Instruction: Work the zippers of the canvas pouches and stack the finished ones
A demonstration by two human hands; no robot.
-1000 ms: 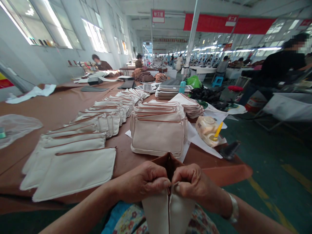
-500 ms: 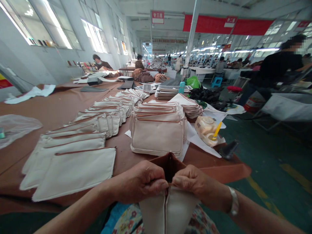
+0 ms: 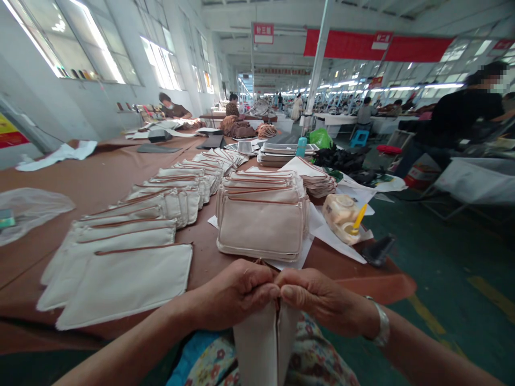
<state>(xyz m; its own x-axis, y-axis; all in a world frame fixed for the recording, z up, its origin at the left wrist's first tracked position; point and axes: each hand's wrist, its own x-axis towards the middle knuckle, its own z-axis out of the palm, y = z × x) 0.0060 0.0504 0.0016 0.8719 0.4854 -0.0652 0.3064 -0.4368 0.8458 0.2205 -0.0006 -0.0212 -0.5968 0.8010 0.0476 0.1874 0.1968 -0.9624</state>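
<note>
Left hand point(image 3: 239, 295) and right hand point(image 3: 322, 297) almost meeting, thumbs pressed onto curled fingers, both pinching top edges of cream pouch point(image 3: 256, 343); pouch at 6 o'clock from hands, in front of floral cloth point(image 3: 328, 351). Pouch stack point(image 3: 259, 229) at 12 on brown sheet point(image 3: 108, 179), fanned pouches point(image 3: 131, 281) at 10, tub point(image 3: 337, 208) with yellow stick point(image 3: 361, 216) at 1. Writing: hanging sign point(image 3: 263, 33), far 12, reads 针三组; second sign point(image 3: 382, 40), far 1, before red banner point(image 3: 346, 45), looks like 针二组; distant character strip point(image 3: 284, 71), 12, too small to read
</note>
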